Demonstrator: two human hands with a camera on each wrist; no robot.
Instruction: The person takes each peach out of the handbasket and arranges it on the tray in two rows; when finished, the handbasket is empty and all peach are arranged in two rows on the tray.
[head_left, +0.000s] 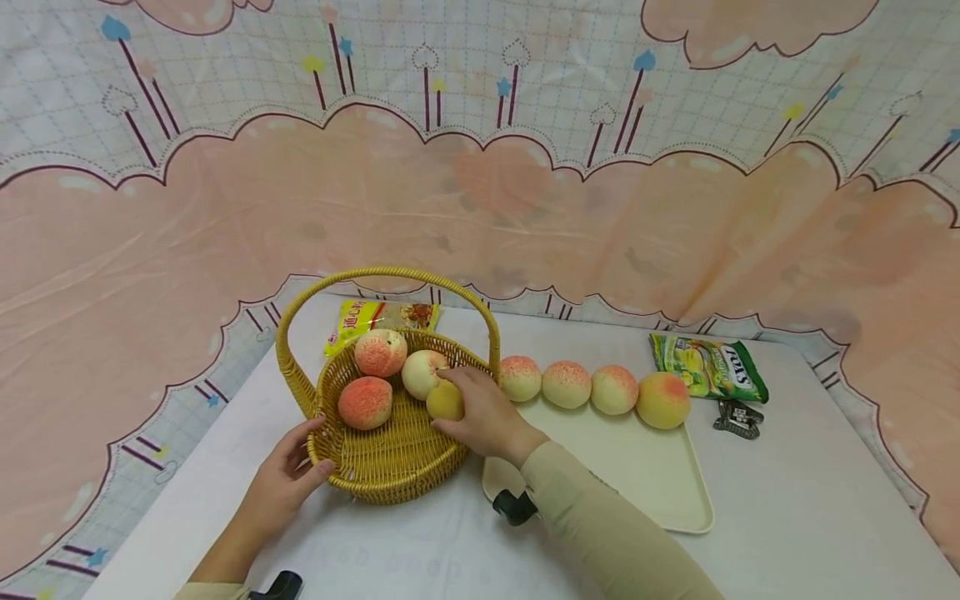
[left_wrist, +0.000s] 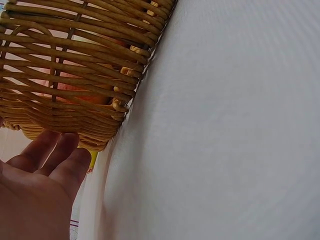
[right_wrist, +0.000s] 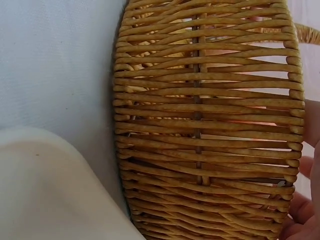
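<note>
A wicker basket (head_left: pixel 390 483) with a tall arched handle stands on the table at centre left. My left hand (head_left: pixel 288 475) grips its left rim; in the left wrist view the fingers (left_wrist: pixel 75 165) touch the outer weave. Reaching over the right rim, my right hand (head_left: pixel 483 412) holds a yellow peach (head_left: pixel 446 402) inside the basket. Beside it sits a pale peach (head_left: pixel 422 374), and two redder ones, an upper peach (head_left: pixel 380 352) and a lower peach (head_left: pixel 365 402), lie on the left. From the right wrist, the basket's side (right_wrist: pixel 210 115) hides most of the hand.
Right of the basket lies a cream tray (head_left: pixel 660 492), with several peaches (head_left: pixel 566 384) in a row along its far edge. A green snack bag (head_left: pixel 708 367) and a small black packet (head_left: pixel 738 418) are at the right. Behind the basket is a yellow bag (head_left: pixel 352 321).
</note>
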